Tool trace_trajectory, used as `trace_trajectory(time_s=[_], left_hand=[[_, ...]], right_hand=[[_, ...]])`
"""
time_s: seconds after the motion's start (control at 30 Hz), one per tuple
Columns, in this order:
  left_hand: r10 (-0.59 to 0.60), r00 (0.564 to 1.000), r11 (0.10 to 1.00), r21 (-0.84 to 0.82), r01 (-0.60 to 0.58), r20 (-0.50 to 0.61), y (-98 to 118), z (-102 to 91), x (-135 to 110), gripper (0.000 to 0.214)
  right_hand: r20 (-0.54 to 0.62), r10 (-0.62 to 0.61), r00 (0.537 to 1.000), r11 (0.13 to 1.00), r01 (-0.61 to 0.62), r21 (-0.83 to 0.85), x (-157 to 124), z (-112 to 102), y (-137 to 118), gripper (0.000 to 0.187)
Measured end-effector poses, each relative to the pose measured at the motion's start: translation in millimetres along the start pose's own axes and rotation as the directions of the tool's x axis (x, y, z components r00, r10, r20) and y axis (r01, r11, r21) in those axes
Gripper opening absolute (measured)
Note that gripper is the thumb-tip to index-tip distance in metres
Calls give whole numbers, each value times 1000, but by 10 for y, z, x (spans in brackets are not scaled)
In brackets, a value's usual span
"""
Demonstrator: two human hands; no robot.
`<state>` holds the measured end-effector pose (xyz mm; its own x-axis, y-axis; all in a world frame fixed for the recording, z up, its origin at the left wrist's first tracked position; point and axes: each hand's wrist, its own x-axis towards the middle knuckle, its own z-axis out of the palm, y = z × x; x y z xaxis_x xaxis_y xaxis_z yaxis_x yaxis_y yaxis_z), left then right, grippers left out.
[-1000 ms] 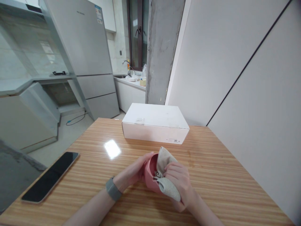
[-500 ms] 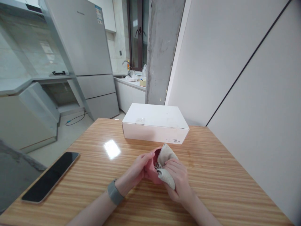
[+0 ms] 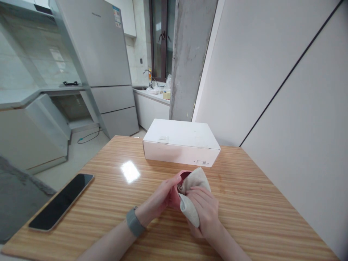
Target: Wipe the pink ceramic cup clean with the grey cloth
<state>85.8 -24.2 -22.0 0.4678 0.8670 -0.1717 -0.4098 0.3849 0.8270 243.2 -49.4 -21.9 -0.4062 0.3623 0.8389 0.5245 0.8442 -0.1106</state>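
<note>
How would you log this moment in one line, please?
left hand: holds pink cup | right hand: presses beige cloth into it

Most of the pink cup [image 3: 176,190] is hidden behind the left hand [image 3: 160,199] and the beige cloth [image 3: 191,197]; only its rim and a strip of wall show. The right hand [image 3: 205,214] covers the cloth's lower part. Both forearms are cut off at the 6 o'clock edge. The label on the white box [image 3: 181,146] is too small to read. The table [image 3: 261,203] runs out of frame at 6 o'clock.
</note>
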Motion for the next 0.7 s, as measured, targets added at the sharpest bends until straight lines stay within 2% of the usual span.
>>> trace_trajectory(time_s=[0.1, 0.2, 0.37, 0.53, 0.63, 0.7], left_hand=[[-11, 999, 1000, 4, 11, -39, 33, 32, -23, 51], [-13, 997, 999, 45, 16, -70, 96, 63, -48, 54], [-2, 996, 992, 124, 13, -94, 132, 32, -69, 53], [77, 996, 997, -36, -75, 51, 35, 18, -32, 42], [108, 993, 987, -121, -101, 51, -6, 52, -24, 35], [103, 994, 984, -149, -98, 25, -19, 67, -31, 33]], right_hand=[[24, 79, 997, 997, -79, 4, 23, -11, 20, 21], [85, 180, 980, 982, -174, -72, 28, 19, 20, 28], [141, 248, 958, 966, -234, -109, 3, 59, 22, 35], [89, 400, 912, 916, -396, -59, -41, 80, 52, 36], [61, 463, 884, 886, -464, 2, -93, 127, 32, 40], [62, 461, 885, 886, -463, 32, -124, 159, 14, 42]])
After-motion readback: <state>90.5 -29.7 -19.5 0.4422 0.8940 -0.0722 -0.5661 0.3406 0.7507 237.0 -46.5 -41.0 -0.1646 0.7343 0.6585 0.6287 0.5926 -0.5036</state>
